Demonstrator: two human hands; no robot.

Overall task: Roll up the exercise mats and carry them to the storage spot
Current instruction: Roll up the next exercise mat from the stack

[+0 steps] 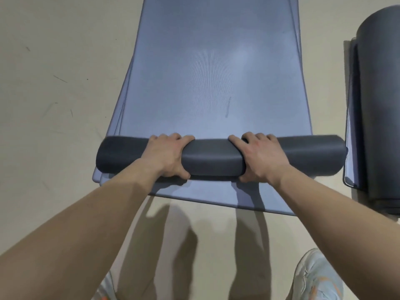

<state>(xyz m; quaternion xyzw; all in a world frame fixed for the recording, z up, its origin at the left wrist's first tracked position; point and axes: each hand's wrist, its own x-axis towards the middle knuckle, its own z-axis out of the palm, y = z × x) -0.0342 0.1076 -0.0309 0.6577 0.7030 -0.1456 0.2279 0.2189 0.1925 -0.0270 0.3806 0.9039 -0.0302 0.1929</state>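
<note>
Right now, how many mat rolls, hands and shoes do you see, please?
Mat rolls: 2, half-rolled mat gripped by both hands, dark roll at right.
Hands: 2, left hand, right hand.
Shoes: 2, left shoe, right shoe.
Total: 6.

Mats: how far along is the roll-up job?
Done: one dark rolled mat lies at the right edge. In hand: the left hand and right hand grip the roll started at the near end of the top mat; most of it is flat. Left: finish this roll, roll at least one lower mat showing beneath, then carry them all. No storage spot is in view.
</note>
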